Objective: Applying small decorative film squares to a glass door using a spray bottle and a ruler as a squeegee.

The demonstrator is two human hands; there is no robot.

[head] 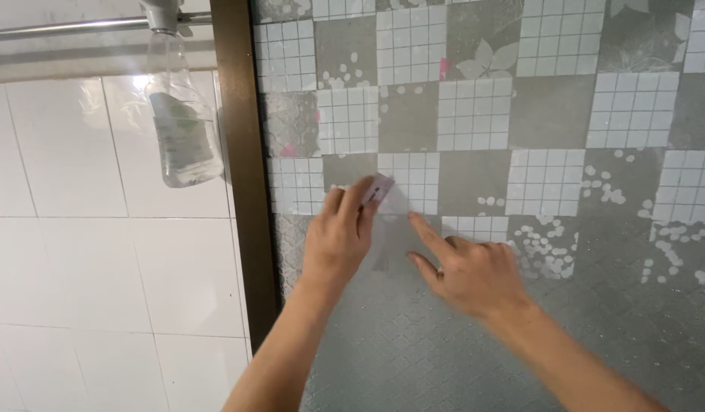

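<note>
L hand (339, 238) has its grip clamped on a small flat scraper (378, 189), pressed vs the patterned window film (474, 114) nr its lower edge. R hand (468, 271), fingers apart, index flat on glass pane (413, 343) just beside. Spray bottle (181, 126) hangs left of brown frame (246, 168).
</note>
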